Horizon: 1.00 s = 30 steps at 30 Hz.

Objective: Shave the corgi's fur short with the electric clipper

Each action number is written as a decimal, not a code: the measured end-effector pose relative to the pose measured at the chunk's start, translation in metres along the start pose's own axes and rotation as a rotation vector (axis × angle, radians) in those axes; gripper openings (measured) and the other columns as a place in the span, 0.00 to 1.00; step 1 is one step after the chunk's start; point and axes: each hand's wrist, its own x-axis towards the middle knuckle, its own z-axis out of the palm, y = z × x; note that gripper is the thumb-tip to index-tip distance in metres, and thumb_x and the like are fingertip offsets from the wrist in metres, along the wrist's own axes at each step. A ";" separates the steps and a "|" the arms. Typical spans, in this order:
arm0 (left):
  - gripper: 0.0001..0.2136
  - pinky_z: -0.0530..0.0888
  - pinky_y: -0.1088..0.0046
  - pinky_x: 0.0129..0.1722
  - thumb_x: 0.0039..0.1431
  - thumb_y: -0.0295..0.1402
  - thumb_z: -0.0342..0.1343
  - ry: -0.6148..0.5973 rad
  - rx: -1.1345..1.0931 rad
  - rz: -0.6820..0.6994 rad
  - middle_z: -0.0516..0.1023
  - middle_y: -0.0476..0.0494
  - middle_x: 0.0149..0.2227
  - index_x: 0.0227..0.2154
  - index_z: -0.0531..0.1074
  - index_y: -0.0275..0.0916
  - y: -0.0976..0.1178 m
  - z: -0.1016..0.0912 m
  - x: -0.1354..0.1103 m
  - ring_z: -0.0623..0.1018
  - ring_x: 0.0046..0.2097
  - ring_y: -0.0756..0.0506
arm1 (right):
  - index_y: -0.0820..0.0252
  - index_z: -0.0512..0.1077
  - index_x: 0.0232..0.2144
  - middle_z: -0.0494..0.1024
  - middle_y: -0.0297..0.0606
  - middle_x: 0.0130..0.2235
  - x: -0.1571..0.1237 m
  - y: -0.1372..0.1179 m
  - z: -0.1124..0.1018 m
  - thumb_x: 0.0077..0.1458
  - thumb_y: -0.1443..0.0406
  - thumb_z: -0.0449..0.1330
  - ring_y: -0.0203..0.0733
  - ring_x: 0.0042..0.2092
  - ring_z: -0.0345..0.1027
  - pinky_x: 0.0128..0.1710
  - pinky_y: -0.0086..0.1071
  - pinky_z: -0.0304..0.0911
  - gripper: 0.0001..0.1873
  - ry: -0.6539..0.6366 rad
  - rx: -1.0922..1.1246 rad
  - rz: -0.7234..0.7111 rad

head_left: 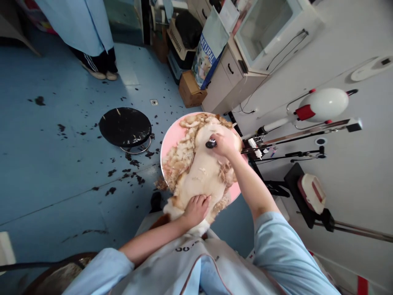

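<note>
I see the dog [199,174] stretched lengthwise from the apron [159,266]; right hand [222,145], fingers wrapped round a black tool [211,143], at its far end; left hand [195,210], fingers nearly together, resting nearer.

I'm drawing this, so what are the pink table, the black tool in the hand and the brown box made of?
Pink table: perhaps smooth plastic or laminate, since its bare top looks even.
Black tool: maybe shiny plastic, as its end catches light; the right hand hides some.
Brown box: probably matte cardboard, from its dull tan sides.
</note>
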 end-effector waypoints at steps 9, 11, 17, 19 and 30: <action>0.22 0.70 0.61 0.50 0.63 0.34 0.55 0.007 -0.007 -0.065 0.73 0.38 0.48 0.60 0.67 0.38 0.002 -0.015 0.008 0.72 0.49 0.39 | 0.59 0.70 0.51 0.76 0.48 0.52 -0.023 0.027 -0.002 0.47 0.67 0.60 0.56 0.54 0.70 0.51 0.45 0.67 0.26 0.300 0.202 0.095; 0.21 0.71 0.61 0.49 0.63 0.34 0.55 -0.006 -0.008 -0.077 0.73 0.38 0.47 0.58 0.68 0.38 0.002 -0.018 0.011 0.72 0.48 0.38 | 0.57 0.69 0.53 0.75 0.46 0.55 -0.073 0.003 0.012 0.44 0.68 0.61 0.55 0.54 0.71 0.51 0.42 0.68 0.30 0.237 0.284 -0.103; 0.21 0.72 0.59 0.48 0.61 0.33 0.56 -0.034 0.008 -0.091 0.73 0.38 0.47 0.57 0.69 0.37 0.005 -0.026 0.015 0.72 0.48 0.37 | 0.55 0.70 0.50 0.76 0.43 0.53 -0.130 -0.038 0.043 0.50 0.67 0.60 0.49 0.44 0.75 0.41 0.36 0.68 0.22 0.066 0.250 -0.143; 0.21 0.72 0.59 0.49 0.61 0.33 0.55 -0.036 0.013 -0.084 0.73 0.36 0.47 0.57 0.69 0.36 0.007 -0.027 0.017 0.72 0.49 0.37 | 0.55 0.70 0.49 0.77 0.43 0.50 -0.106 -0.027 0.038 0.51 0.67 0.59 0.48 0.42 0.75 0.41 0.35 0.68 0.21 0.118 0.227 -0.064; 0.18 0.73 0.61 0.51 0.61 0.32 0.55 0.015 0.009 -0.121 0.75 0.37 0.45 0.52 0.75 0.36 0.007 -0.048 0.041 0.76 0.48 0.39 | 0.61 0.71 0.49 0.76 0.50 0.52 -0.055 0.055 0.002 0.48 0.67 0.58 0.56 0.53 0.70 0.53 0.46 0.66 0.23 0.381 0.250 0.182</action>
